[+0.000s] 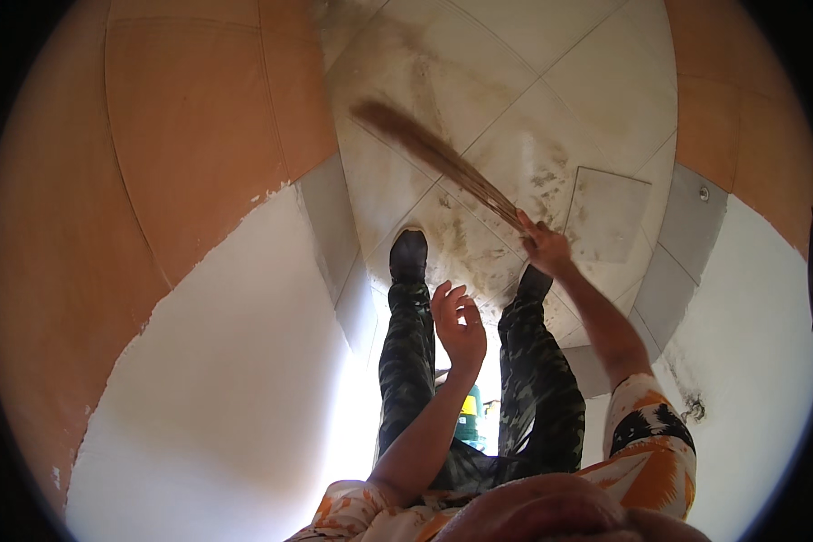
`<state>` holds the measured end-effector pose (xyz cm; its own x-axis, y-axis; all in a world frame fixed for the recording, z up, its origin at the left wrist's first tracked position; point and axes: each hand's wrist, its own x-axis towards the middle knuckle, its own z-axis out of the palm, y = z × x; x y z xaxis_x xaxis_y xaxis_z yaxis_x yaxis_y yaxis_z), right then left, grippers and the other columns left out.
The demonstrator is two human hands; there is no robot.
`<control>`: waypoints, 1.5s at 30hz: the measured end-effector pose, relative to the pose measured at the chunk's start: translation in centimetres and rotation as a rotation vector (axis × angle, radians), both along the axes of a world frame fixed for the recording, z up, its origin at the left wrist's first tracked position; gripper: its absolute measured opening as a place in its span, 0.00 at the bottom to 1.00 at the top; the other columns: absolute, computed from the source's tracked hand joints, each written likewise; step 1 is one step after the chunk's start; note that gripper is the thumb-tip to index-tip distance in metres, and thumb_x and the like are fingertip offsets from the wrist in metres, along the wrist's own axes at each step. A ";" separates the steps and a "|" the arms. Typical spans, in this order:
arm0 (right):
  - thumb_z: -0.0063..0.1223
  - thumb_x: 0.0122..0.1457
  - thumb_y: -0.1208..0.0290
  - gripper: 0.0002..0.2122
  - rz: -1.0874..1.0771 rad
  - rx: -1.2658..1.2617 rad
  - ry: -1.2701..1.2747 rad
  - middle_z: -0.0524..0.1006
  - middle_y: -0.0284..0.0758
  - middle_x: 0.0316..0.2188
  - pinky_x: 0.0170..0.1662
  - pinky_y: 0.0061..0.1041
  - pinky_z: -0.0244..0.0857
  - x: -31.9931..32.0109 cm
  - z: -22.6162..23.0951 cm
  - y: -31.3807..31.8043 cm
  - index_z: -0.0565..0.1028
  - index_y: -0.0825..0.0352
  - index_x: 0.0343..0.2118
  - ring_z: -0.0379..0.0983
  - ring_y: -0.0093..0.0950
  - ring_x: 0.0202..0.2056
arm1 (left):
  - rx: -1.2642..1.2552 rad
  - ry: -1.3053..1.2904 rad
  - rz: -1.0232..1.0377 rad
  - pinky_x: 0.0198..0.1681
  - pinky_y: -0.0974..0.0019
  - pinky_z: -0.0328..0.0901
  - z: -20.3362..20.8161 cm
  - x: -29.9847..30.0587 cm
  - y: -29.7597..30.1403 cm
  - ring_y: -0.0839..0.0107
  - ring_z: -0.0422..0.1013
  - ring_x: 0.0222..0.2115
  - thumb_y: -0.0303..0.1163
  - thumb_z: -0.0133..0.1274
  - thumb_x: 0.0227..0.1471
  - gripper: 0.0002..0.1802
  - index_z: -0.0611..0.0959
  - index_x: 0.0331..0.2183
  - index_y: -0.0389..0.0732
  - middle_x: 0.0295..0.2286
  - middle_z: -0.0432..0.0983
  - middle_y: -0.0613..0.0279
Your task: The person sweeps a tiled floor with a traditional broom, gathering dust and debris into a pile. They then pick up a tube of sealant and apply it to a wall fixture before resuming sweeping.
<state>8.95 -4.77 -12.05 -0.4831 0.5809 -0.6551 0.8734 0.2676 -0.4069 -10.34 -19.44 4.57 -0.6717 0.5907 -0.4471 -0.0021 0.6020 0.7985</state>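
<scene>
A long brown hand broom [438,155] slants across the view, its bushy tip pointing to the far left. My right hand [544,246] is wrapped round its narrow end, above my right shoe. Whether the bristles touch the floor, I cannot tell. In front of my body hangs my left hand [461,325], holding nothing, its fingers loosely curled and apart. Brown dirt smears [465,239] mark the pale tiled floor [596,99] beneath the broom and around my feet.
Walls painted orange above and white below, the left one [199,99] and the right one [750,298], stand close on both sides. A square floor cover [608,215] lies right of the broom. Behind my legs is a green container [469,418] with a yellow label.
</scene>
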 end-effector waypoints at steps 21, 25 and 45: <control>0.48 0.67 0.47 0.30 -0.050 0.382 -0.015 0.84 0.47 0.37 0.43 0.50 0.75 -14.3 0.6 27.7 0.59 0.42 0.71 0.82 0.50 0.37 | 0.000 0.014 -0.048 0.41 0.70 0.73 0.0 -0.5 0.4 0.71 0.76 0.40 0.16 0.55 0.57 0.18 0.79 0.49 0.37 0.56 0.68 0.55; 0.51 0.66 0.45 0.34 -0.080 0.237 0.008 0.82 0.46 0.31 0.37 0.47 0.76 -10.4 1.2 16.0 0.53 0.38 0.73 0.82 0.47 0.33 | -0.011 0.001 -0.010 0.40 0.71 0.72 -0.1 -1.1 0.6 0.72 0.76 0.39 0.16 0.54 0.57 0.17 0.80 0.48 0.38 0.56 0.68 0.54; 0.52 0.66 0.48 0.34 -0.561 0.362 0.042 0.83 0.43 0.40 0.44 0.46 0.73 -10.1 -1.2 21.3 0.55 0.47 0.72 0.81 0.47 0.40 | -0.036 0.047 -0.076 0.38 0.68 0.73 -0.9 -1.6 1.0 0.67 0.76 0.40 0.15 0.51 0.56 0.18 0.80 0.48 0.37 0.56 0.68 0.52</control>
<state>-1.11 16.51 -13.22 -0.0649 0.9313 -0.3583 0.9054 -0.0960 -0.4135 -11.90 -18.42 3.64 -0.6461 0.6249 -0.4382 0.0817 0.6275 0.7743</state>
